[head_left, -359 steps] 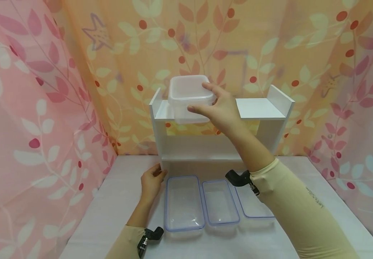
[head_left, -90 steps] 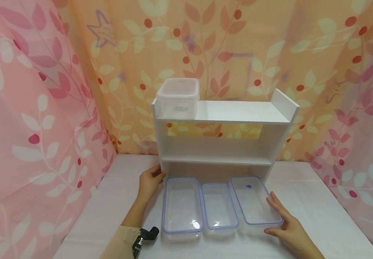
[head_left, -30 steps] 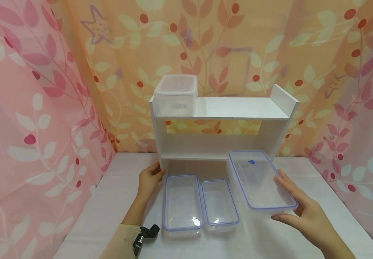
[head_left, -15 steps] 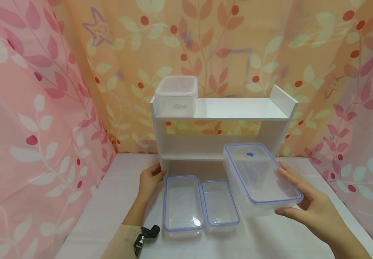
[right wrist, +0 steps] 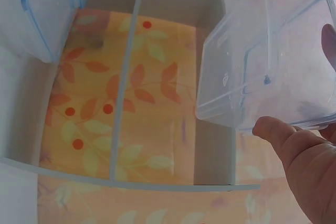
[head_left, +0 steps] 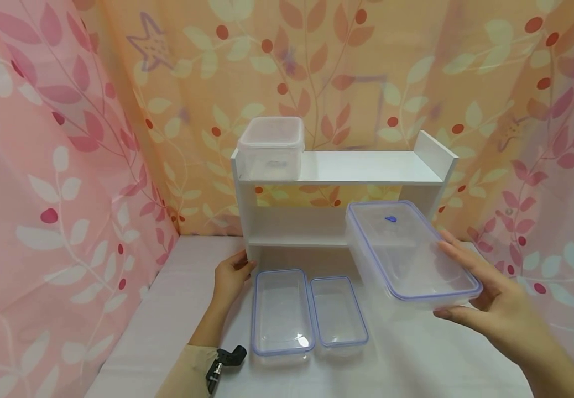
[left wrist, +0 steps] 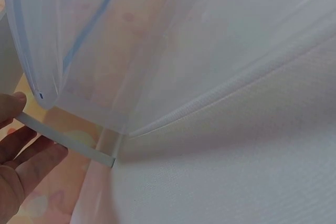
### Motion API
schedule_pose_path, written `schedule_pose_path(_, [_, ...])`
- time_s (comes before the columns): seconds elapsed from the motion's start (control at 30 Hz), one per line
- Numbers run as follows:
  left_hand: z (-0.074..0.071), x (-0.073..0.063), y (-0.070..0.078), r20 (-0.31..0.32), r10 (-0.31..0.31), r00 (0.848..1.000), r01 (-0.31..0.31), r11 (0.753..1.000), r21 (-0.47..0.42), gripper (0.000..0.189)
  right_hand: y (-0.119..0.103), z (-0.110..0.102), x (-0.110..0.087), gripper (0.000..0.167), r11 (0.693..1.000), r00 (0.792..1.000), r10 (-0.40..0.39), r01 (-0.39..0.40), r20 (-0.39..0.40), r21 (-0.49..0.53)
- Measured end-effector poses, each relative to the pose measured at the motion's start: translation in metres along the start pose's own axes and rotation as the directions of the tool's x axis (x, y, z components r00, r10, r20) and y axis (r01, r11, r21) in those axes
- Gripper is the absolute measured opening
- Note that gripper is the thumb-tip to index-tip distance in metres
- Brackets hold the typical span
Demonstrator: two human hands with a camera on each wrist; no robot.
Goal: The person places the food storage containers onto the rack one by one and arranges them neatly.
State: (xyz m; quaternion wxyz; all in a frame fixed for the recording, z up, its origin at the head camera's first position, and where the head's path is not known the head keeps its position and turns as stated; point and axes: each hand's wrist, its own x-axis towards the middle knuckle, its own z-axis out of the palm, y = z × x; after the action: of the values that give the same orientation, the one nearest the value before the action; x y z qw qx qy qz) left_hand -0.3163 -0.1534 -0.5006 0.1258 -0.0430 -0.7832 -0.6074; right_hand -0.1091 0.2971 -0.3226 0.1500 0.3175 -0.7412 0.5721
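My right hand (head_left: 503, 312) grips a clear plastic food container (head_left: 416, 257) by its right front corner, thumb at the front and fingers along the right side. The container has a blue-rimmed lid with a small blue tab. It is held in the air, slightly tilted, in front of the right part of a white two-tier shelf (head_left: 366, 166). In the right wrist view the container (right wrist: 231, 72) overlaps the shelf's frame. My left hand (head_left: 230, 278) pinches the lower left side panel of the shelf; the left wrist view shows the panel edge (left wrist: 68, 141) between thumb and fingers.
A clear box with a whitish lid (head_left: 271, 149) sits at the left end of the top tier. Two blue-rimmed containers, a larger one (head_left: 283, 312) and a smaller one (head_left: 339, 312), lie side by side on the white tablecloth (head_left: 167, 320). Patterned curtains (head_left: 342, 66) surround the table.
Over the last seconds the right hand has lifted the right-hand container off the table, up toward the shelf. Earlier it held the whitish-lidded box, which now stands on the top tier. The left hand stays put.
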Motion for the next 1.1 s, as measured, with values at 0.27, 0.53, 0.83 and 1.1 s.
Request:
schedule_pose_path(0.27, [0.002,0.002,0.001,-0.005,0.003,1.000,-0.003,1.000,-0.006,0.046,-0.015,-0.007,0.013,0.099,0.998,0.998,-0.060,0.060,-0.012,0.004])
schedule_pose_path(0.53, [0.003,0.004,0.000,-0.001,0.009,1.000,-0.008,1.000,0.017,0.043,-0.027,-0.010,0.023,0.097,1.000,0.998,-0.012,0.012,-0.060,-0.007])
schedule_pose_path(0.83, [0.006,0.006,-0.002,0.012,0.017,1.000,-0.017,1.000,0.009,0.040,-0.035,-0.016,0.043,0.095,1.000,0.997,-0.001,0.002,-0.083,0.008])
schedule_pose_path(1.1, [0.008,0.008,-0.003,0.017,0.031,0.999,-0.031,1.000,0.002,0.041,-0.039,-0.026,0.061,0.092,0.994,0.983,0.101,-0.095,-0.155,0.047])
